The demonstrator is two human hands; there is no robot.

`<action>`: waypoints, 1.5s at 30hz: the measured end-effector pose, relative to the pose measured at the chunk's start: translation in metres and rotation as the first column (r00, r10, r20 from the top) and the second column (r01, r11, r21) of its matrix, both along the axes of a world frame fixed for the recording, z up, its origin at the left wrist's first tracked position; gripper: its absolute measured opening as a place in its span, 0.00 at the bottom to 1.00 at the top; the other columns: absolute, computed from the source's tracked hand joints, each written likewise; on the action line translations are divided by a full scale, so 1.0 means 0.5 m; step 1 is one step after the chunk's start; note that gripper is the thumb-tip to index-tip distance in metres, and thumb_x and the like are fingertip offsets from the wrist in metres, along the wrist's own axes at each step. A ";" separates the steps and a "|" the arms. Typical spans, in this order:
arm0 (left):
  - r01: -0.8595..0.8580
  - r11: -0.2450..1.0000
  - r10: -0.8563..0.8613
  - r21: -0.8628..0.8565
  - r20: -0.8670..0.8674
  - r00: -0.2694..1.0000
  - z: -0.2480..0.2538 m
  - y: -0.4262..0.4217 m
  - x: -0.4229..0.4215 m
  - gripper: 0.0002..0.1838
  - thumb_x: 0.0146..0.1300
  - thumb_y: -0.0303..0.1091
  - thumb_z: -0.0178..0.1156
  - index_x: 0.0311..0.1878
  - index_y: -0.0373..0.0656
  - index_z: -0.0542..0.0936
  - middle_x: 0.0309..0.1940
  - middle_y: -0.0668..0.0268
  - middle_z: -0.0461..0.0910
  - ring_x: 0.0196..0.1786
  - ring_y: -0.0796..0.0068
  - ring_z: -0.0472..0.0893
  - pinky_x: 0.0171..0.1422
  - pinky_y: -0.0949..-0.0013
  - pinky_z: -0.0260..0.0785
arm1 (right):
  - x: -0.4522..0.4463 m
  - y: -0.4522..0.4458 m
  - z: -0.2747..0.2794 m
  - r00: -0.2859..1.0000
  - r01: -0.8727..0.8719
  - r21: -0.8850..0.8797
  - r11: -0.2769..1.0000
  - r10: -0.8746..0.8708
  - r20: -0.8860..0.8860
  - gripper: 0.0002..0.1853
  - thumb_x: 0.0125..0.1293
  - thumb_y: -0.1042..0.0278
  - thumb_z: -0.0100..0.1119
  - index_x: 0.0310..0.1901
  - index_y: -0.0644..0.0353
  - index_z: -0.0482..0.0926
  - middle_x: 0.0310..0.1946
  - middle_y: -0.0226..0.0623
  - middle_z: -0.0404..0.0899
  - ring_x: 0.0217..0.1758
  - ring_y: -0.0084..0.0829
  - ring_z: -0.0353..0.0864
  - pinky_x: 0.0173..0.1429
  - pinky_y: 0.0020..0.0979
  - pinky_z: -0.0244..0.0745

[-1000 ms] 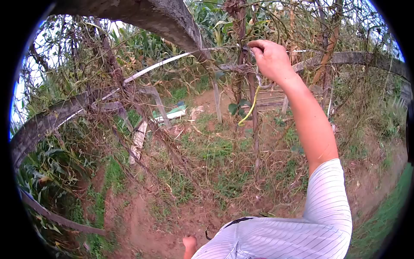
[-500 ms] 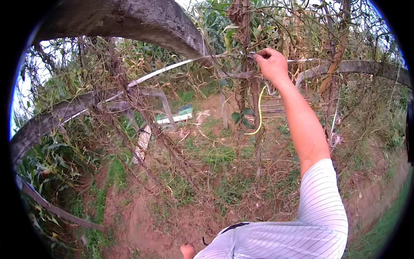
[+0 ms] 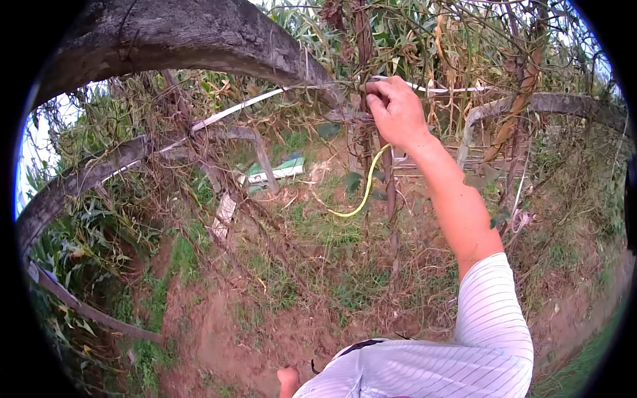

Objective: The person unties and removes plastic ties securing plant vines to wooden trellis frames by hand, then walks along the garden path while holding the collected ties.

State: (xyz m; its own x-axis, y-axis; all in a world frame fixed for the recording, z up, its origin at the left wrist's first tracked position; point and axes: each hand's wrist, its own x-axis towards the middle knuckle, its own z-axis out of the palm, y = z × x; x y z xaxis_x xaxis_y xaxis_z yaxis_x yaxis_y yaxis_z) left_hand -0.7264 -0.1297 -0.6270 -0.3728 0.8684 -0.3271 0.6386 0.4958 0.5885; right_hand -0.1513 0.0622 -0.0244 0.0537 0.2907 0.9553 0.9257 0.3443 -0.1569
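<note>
My right hand (image 3: 397,111) is raised at upper centre, its fingers curled in against a vine-wrapped upright pole (image 3: 364,50). What the fingertips pinch is hidden. A white strap (image 3: 249,103) runs across to the pole and shows again to the right of the hand. Below the wrist dangles a long, thin yellow-green strand (image 3: 367,192), like a long bean; its upper end is lost behind the hand. At the bottom edge a small piece of bare skin (image 3: 288,378) shows beside my striped shirt, perhaps part of my left hand; no fingers can be made out.
A thick grey curved beam (image 3: 199,36) spans the upper left, and another arched beam (image 3: 570,103) stands at right. Dry tangled vines (image 3: 232,192) hang at left. Corn plants (image 3: 318,33) grow behind. Green and white material (image 3: 279,170) lies on the ground.
My right hand has shifted slightly left and down and turned so its back shows more. The yellow-green strand has swung left. The view has shifted a little.
</note>
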 end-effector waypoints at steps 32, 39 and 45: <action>-0.344 0.938 0.318 -0.032 0.472 0.822 0.019 -0.044 0.074 0.09 0.59 0.27 0.64 0.38 0.29 0.83 0.18 0.67 0.76 0.18 0.78 0.71 0.21 0.67 0.60 | 0.131 0.035 0.081 0.883 0.335 -0.177 0.926 -0.242 0.403 0.10 0.64 0.66 0.59 0.43 0.61 0.75 0.41 0.43 0.77 0.43 0.50 0.80 0.44 0.46 0.79; -0.423 0.905 0.384 -0.041 0.504 0.773 0.007 -0.071 0.088 0.07 0.60 0.26 0.65 0.35 0.30 0.82 0.18 0.68 0.75 0.18 0.78 0.70 0.20 0.67 0.59 | 0.183 0.056 0.041 0.944 0.208 -0.130 0.969 -0.165 0.285 0.11 0.65 0.64 0.59 0.41 0.63 0.76 0.34 0.45 0.79 0.39 0.44 0.82 0.41 0.40 0.78; -0.392 0.919 0.371 -0.049 0.451 0.812 -0.004 -0.111 0.064 0.08 0.59 0.28 0.67 0.35 0.31 0.84 0.19 0.65 0.78 0.21 0.76 0.74 0.24 0.65 0.65 | 0.132 0.047 0.031 0.953 -0.122 -0.206 0.971 0.056 -0.297 0.10 0.62 0.66 0.63 0.43 0.60 0.81 0.34 0.39 0.83 0.36 0.35 0.84 0.43 0.31 0.78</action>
